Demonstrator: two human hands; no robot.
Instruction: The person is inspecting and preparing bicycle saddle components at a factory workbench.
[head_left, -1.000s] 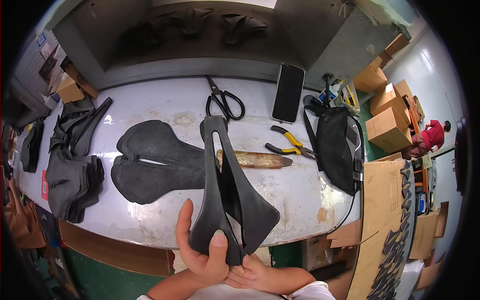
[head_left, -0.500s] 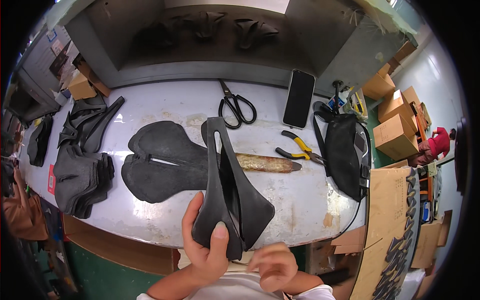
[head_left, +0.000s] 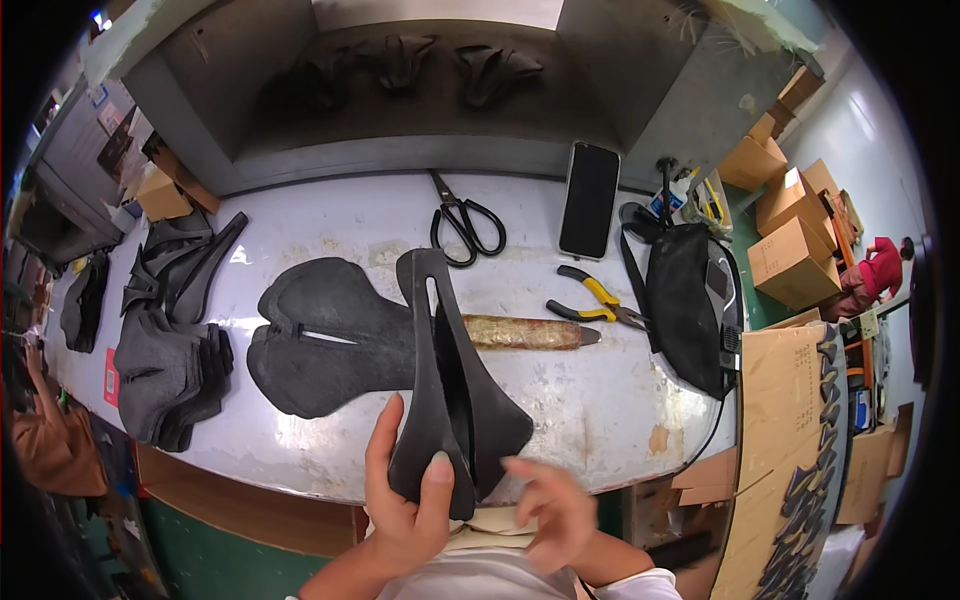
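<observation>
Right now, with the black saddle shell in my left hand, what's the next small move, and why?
Probably bring the right hand onto the wide rear edge of the saddle shell. Only the left hand grips it, at the rear, with its narrow nose reaching out over the flat cover; the right looks blurred and free.

Matt black plastic saddle shell [head_left: 452, 390], rough dark foam pad [head_left: 320, 335], worn glossy white bench [head_left: 620, 400]

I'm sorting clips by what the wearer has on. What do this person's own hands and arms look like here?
Both hands are bare: no gloves, and no rings or watch that I can make out. The left hand shows plain, unpainted fingernails. The right hand is motion-blurred, so fine detail is lost. The forearms are uncovered; a white short sleeve edges the right arm at the lower frame.
</observation>
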